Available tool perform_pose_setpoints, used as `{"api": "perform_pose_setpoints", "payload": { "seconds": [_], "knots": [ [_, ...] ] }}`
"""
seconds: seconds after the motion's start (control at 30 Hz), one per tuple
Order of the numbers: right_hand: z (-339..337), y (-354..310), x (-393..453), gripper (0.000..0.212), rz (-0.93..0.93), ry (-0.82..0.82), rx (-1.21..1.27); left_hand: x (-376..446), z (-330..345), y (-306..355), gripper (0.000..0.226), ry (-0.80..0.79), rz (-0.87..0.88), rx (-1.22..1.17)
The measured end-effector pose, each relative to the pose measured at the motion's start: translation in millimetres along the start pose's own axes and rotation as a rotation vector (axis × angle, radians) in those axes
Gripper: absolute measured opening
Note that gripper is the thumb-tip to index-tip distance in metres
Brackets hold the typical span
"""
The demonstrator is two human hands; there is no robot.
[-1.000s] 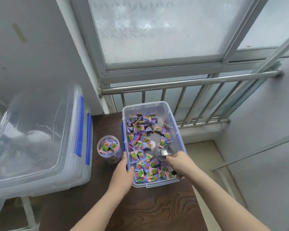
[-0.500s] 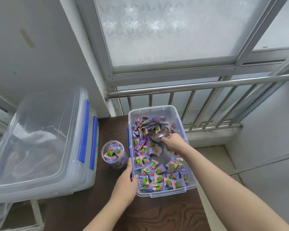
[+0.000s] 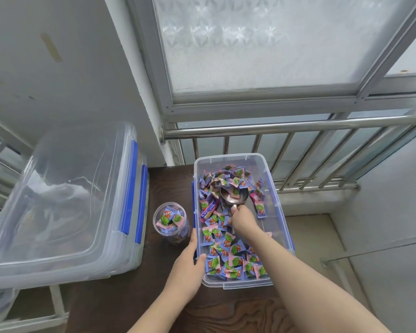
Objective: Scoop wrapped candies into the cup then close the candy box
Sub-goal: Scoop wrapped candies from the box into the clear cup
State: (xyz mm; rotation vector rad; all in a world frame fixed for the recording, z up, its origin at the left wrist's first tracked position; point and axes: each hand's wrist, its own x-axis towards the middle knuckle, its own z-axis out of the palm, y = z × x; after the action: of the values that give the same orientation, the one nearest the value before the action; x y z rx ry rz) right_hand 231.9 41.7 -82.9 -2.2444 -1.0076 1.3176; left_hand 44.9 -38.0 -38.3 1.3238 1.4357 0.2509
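A clear plastic candy box (image 3: 282,213) stands open on the dark wooden table (image 3: 168,306), filled with several blue and pink wrapped candies (image 3: 228,257). My right hand (image 3: 242,221) is inside the box, shut on the handle of a metal scoop (image 3: 234,196) whose bowl holds a few candies at the far heap. My left hand (image 3: 186,272) grips the box's near left wall. A clear round cup (image 3: 170,221) with some candies in it stands just left of the box.
A large clear storage bin (image 3: 65,203) with blue latches lies on the left of the table. Behind the box runs a steel railing (image 3: 286,127) under a frosted window. The table's right edge drops to a tiled floor (image 3: 310,239).
My right hand has pushed the scoop from the near part of the box to the far heap, and candies now lie in its bowl. The left hand stays on the box wall.
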Motion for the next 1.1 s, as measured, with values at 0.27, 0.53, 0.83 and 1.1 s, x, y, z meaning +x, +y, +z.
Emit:
{"api": "perform_pose_setpoints", "payload": {
  "seconds": [0.27,0.53,0.83,1.1],
  "knots": [
    [-2,14,-33,0.031,0.019,0.017,-0.004,-3,0,-34,0.043,0.237,-0.014,-0.126],
    [-29,32,-69,0.035,-0.119,-0.039,-0.077,10,-34,-51,0.084,0.555,-0.114,-0.151],
    [-51,32,-95,0.030,-0.275,-0.069,-0.201,46,-56,-30,0.097,0.470,0.118,-0.112],
    [-69,7,-123,0.025,-0.415,-0.306,-0.469,43,-58,-31,0.072,0.423,0.234,-0.033]
  ]
}}
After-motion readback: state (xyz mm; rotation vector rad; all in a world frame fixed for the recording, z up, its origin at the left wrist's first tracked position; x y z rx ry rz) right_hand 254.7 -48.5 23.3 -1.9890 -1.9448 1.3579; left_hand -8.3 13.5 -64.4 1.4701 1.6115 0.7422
